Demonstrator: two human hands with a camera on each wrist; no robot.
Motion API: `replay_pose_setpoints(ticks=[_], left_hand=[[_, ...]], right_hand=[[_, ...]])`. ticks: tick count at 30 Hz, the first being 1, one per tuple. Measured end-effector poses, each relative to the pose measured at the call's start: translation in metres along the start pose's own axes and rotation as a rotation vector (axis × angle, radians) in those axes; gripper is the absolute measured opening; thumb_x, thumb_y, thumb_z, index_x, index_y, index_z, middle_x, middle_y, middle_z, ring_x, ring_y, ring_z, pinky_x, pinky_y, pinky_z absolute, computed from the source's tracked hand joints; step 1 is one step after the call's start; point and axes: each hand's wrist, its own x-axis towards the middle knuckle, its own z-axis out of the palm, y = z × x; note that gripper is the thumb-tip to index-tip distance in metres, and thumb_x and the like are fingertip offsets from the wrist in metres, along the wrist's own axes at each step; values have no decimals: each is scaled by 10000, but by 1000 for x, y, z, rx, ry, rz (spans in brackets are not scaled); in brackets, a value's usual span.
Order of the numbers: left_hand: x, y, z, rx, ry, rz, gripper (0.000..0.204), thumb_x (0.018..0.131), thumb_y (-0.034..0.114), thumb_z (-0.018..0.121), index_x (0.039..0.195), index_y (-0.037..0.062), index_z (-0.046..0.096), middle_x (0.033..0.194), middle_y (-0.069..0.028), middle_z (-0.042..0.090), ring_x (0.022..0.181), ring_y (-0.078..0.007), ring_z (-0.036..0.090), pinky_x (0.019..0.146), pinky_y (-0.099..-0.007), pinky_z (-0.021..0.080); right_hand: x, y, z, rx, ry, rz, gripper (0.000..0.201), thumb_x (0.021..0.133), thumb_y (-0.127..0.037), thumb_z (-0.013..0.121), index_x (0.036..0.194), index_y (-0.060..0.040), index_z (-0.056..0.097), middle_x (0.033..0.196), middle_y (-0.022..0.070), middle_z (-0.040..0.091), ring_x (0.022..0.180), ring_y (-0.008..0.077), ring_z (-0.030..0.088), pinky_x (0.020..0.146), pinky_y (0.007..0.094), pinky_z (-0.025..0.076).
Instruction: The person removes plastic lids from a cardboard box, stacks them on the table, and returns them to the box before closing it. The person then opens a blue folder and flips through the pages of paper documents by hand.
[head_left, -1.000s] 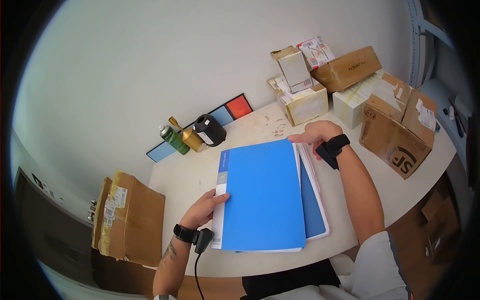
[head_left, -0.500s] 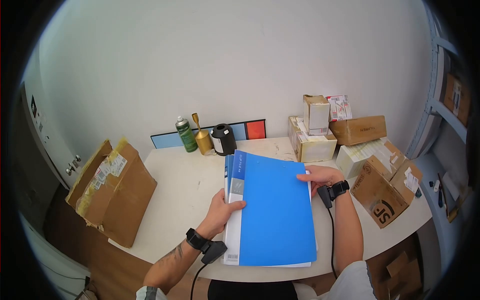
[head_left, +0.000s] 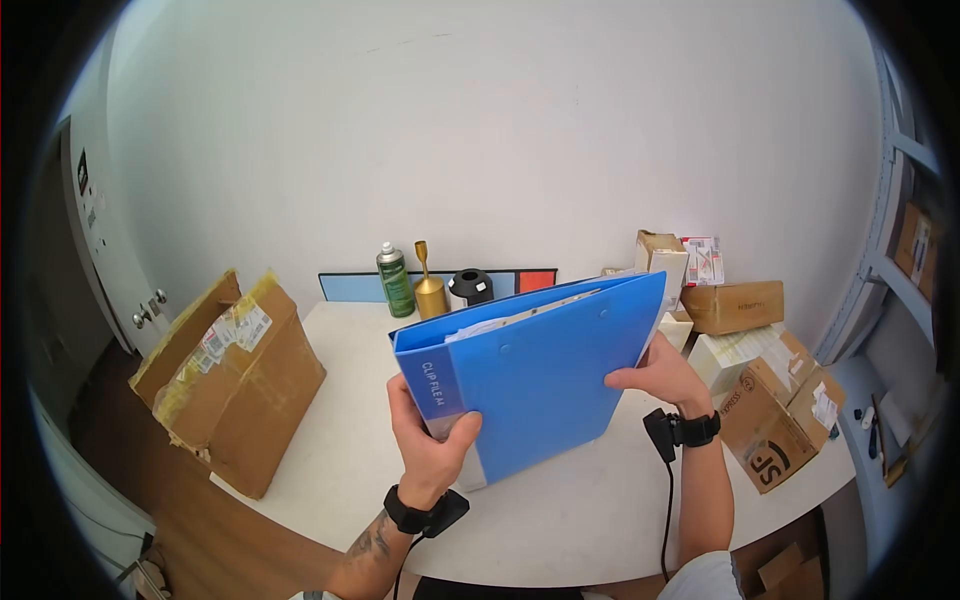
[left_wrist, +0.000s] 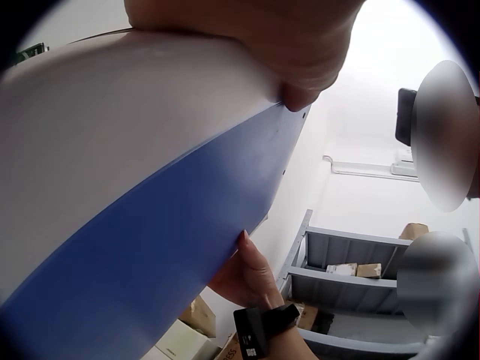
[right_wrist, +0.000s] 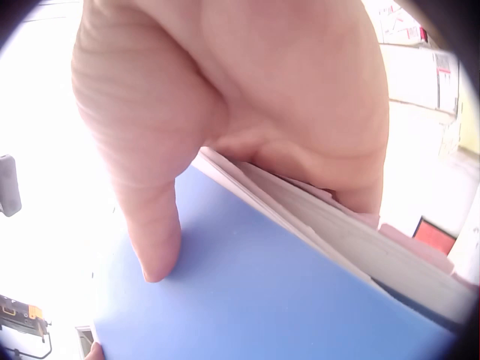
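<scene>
A blue clip file folder (head_left: 545, 380) with papers inside stands tilted above the table, its top edge toward the wall. The left hand (head_left: 432, 445) grips its spine side, thumb on the front cover and fingers behind. At the opposite edge the right hand (head_left: 668, 378) holds it, thumb on the cover. The left wrist view shows the white spine and blue cover (left_wrist: 157, 240) under the left hand (left_wrist: 255, 37). In the right wrist view the right hand (right_wrist: 232, 97) pinches the folder (right_wrist: 247, 285) and the paper edges; its fingers are partly hidden behind.
On the white table (head_left: 330, 440) stand a green spray can (head_left: 395, 283), a gold holder (head_left: 430, 297) and a black container (head_left: 470, 287) at the back. An open carton (head_left: 250, 390) is at the left; several boxes (head_left: 735, 306) are stacked at the right, beside shelving (head_left: 900, 250).
The folder has been raised and tipped up from the tabletop, so its top edge and papers show. Both hands have moved with it, keeping hold, and the head view has shifted.
</scene>
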Motion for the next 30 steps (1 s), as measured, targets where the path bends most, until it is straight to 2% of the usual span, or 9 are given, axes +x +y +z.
replay_pose_setpoints(ticks=[6,8,10,12,13,15,20,25,30], left_hand=[[-1,-1,-23,13,-17,-61,754,801,184,835,1392,22,395,1215,-98,568,1128,-186,599,943,-354,539],[-27,-19,-29,65,-58,-251,777,792,149,821,1427,17,393,1239,-110,566,1151,-210,589,965,-373,527],[-54,-38,-29,32,18,-445,775,809,140,829,1432,-10,394,1303,-133,559,1165,-232,594,988,-386,518],[-65,-51,-29,12,56,-414,753,896,161,807,1465,-52,363,1408,-180,529,1267,-266,558,1097,-411,452],[-63,-47,-24,-3,-6,-424,753,896,161,807,1465,-52,363,1408,-180,529,1267,-266,558,1097,-411,452],[-54,-32,-22,-100,96,-476,726,918,177,794,1460,-63,374,1389,-182,547,1279,-270,551,1138,-424,413],[-20,-16,8,-265,-114,-578,672,966,307,756,1447,-56,458,1346,-144,608,1260,-256,576,1100,-413,433],[63,1,92,-441,-640,-632,565,1009,267,706,1421,-48,482,1263,-125,668,1111,-182,666,954,-325,540],[73,5,135,-424,-831,-644,797,963,372,737,1541,-24,358,1424,-180,572,1287,-233,580,1048,-397,493]], right_hand=[[-7,31,20,122,-6,-42,877,762,-248,938,1479,-26,485,1361,87,610,1241,194,569,1071,365,468],[-20,55,34,36,-49,54,862,779,-229,924,1487,-28,476,1376,89,598,1265,192,547,1084,357,456],[-35,73,59,110,57,82,831,808,-220,898,1492,-21,469,1374,91,601,1259,195,547,1091,357,455],[-45,74,67,104,125,4,783,838,-197,870,1490,-14,476,1378,97,606,1239,196,570,1083,360,467],[-52,74,72,104,190,9,783,838,-197,870,1490,-14,476,1378,97,606,1239,196,570,1083,360,467],[-60,70,81,66,235,-24,726,840,-203,884,1447,-17,530,1304,75,633,1185,173,579,1033,350,494],[-104,4,63,-88,379,-85,700,858,-211,860,1437,7,531,1280,104,661,1162,188,624,1027,349,506],[-146,-51,-8,-61,694,-16,648,891,-240,836,1392,33,530,1249,133,674,1088,184,679,936,342,577],[-205,-91,-99,-163,915,9,602,914,-252,821,1354,54,545,1224,173,676,1038,202,704,887,337,614]])
